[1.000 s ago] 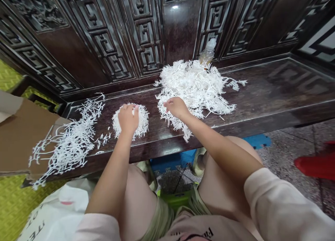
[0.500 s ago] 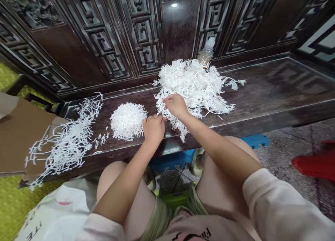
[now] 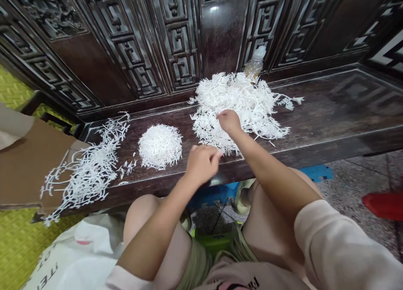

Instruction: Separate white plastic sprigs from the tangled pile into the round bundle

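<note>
A large heap of white, branched, plastic-looking sprigs point(image 3: 236, 95) lies on the dark wooden bench point(image 3: 317, 113). My right hand point(image 3: 230, 122) is over the front of this heap, its fingers pinched together; what lies between them is hidden. Closer to me, at the bench's front edge, my left hand point(image 3: 203, 164) is closed with thumb and fingers curled together, and I cannot make out what it holds. Left of it sits a smaller rounded pile of short white pieces point(image 3: 160, 146). Bare white branching stems point(image 3: 91, 172) form a tangle at the bench's left end.
A clear bottle with a white cap point(image 3: 256, 61) stands behind the large heap, against the carved wooden back panel point(image 3: 220, 34). A cardboard box point(image 3: 34, 164) is at the left, above a white bag point(image 3: 78, 248). Something red point(image 3: 384, 206) is at right.
My left hand has moved right, from beside the small pile toward the front of the large heap. My right hand has shifted slightly right over the heap. The whole view has shifted a little.
</note>
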Tool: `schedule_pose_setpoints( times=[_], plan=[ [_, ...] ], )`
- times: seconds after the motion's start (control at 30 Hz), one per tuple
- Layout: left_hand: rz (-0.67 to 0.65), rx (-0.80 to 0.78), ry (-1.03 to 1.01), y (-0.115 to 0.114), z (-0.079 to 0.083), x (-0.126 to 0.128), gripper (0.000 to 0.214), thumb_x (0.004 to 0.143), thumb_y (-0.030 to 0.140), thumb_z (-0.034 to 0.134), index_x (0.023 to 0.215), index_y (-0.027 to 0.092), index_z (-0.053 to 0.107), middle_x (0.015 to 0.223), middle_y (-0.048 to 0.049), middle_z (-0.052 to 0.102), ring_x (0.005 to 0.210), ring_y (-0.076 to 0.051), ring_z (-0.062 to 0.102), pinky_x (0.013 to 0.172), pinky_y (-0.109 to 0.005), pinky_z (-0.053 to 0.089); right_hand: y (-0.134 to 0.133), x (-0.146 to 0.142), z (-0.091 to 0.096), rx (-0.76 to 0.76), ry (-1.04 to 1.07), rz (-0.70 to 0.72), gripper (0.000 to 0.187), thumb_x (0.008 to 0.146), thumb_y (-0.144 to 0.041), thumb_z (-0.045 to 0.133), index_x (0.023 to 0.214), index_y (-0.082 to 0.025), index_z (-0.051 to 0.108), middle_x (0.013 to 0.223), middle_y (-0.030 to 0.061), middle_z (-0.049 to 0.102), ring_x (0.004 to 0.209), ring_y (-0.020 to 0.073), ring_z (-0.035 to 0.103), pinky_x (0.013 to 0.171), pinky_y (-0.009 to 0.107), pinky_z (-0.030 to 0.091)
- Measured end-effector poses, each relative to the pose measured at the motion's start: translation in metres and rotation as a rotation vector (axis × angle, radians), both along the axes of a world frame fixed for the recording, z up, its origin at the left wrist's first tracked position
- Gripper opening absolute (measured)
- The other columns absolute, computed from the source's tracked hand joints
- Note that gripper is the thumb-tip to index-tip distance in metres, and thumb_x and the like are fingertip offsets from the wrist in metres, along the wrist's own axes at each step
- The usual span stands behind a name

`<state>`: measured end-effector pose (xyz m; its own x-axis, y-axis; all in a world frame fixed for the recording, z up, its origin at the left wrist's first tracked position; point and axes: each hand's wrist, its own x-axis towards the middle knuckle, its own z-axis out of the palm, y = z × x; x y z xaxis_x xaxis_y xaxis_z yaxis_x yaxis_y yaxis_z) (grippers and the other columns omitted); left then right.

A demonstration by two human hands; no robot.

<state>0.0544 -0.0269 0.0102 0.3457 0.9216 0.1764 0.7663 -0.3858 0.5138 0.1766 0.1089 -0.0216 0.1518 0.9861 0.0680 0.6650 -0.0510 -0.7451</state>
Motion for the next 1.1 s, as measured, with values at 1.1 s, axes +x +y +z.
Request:
schedule_pose_setpoints(
  times=[1.1],
  plan=[
    [0.652,-0.194,-0.218,0.07,-0.03,-0.112,0.032,0.074,0.03,0.042,0.098,0.017,0.057,0.094,-0.0069,0.059,0.086,-0.018,0.054,0.08,-0.031,0.04,-0.06,-0.011,0.043,-0.23,0.271,0.623,0.021,0.071,-0.033,0.049,0.071,-0.018,0.063,0.077,0.0029,0.06,0.065,0.012,0.05,0.064,0.027,0.037]
  ],
)
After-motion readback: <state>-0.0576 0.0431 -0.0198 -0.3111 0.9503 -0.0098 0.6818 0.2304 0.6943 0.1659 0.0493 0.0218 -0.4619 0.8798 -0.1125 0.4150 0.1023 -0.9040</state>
